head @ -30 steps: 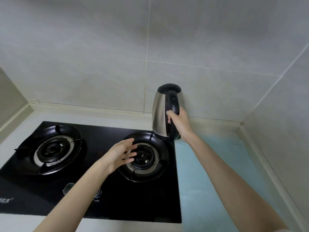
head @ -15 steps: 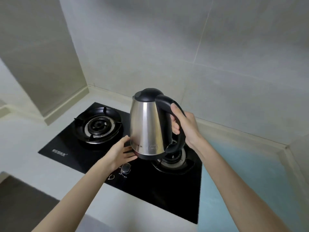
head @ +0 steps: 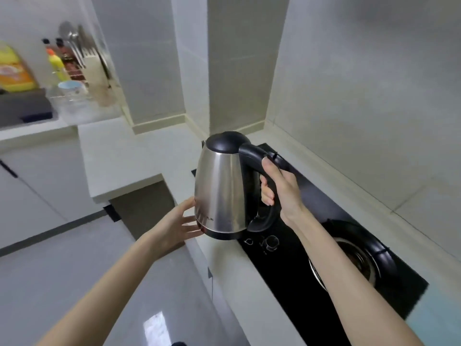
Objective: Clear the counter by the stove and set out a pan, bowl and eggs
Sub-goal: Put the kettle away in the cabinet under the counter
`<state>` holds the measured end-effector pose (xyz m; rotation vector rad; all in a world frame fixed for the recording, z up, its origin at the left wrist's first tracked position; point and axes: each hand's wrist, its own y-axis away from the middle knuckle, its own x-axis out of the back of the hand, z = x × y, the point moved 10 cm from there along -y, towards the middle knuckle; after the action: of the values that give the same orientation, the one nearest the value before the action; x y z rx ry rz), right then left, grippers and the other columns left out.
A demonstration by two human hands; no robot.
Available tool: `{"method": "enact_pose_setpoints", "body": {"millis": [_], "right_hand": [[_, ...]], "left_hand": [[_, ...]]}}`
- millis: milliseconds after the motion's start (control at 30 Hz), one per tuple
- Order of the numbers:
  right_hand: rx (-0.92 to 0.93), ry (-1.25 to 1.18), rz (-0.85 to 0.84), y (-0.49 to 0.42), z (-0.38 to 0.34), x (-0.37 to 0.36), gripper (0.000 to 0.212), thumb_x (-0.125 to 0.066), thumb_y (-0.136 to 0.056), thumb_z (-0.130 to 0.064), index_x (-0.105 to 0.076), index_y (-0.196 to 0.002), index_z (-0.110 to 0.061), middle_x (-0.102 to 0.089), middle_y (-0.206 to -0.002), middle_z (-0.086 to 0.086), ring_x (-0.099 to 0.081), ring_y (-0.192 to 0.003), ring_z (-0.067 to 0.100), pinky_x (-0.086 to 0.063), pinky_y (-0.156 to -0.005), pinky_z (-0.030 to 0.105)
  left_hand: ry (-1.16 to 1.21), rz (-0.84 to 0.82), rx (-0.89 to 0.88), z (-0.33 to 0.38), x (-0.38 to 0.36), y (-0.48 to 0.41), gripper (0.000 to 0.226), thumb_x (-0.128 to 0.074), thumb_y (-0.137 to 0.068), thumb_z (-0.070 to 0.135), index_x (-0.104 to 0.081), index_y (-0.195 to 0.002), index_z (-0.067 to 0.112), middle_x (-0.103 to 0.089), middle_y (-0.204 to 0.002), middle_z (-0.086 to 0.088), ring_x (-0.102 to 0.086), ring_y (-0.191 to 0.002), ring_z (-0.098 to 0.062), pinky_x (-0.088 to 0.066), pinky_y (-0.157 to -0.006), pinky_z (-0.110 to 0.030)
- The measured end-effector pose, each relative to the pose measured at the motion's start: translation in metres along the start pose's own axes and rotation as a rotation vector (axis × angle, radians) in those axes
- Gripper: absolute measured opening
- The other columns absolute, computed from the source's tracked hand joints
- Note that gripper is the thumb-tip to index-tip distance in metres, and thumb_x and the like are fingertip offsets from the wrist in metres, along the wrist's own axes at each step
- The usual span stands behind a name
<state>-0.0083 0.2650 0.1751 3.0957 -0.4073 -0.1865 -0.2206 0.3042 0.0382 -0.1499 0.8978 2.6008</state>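
The kettle (head: 219, 186) has swung left off the burner to the stove's (head: 299, 275) front edge, right hand (head: 282, 188) fingers curled round its handle (head: 252, 152), left hand (head: 174, 226) fingers straight against its base.

Home kitchen: gas hob (head: 287, 283), knife block (head: 96, 71).

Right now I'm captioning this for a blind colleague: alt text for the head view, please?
A right hand grips a steel kettle by its black handle, holding it at the edge of a black gas stove, while the left hand touches its lower side with straight fingers. Bottles and a knife block stand in the far left background.
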Motion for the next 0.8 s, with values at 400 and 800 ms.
{"method": "enact_pose_setpoints", "body": {"millis": [400,800], "right_hand": [[-0.041,0.012,-0.469,0.012,0.025,-0.255,0.045,-0.061,-0.082,-0.049,-0.047,-0.059,-0.013,-0.034,-0.044,0.001,-0.028,-0.037,0.014,-0.026,-0.039,0.022],[-0.044,-0.004,-0.779,0.086,0.064,-0.555,0.043,-0.058,-0.084,-0.045,-0.048,-0.059,-0.012,-0.037,-0.041,-0.002,-0.032,-0.035,0.012,-0.029,-0.038,0.021]], "left_hand": [[0.291,0.382,-0.091,-0.027,0.216,0.127,0.048,-0.054,-0.090,0.049,-0.054,-0.128,0.020,-0.060,-0.116,-0.018,-0.069,-0.091,-0.030,-0.057,-0.080,-0.040],[0.473,0.632,-0.158,-0.064,0.466,0.275,0.046,-0.055,-0.090,0.048,-0.054,-0.127,0.021,-0.059,-0.118,-0.019,-0.066,-0.099,-0.033,-0.057,-0.080,-0.040]]}}
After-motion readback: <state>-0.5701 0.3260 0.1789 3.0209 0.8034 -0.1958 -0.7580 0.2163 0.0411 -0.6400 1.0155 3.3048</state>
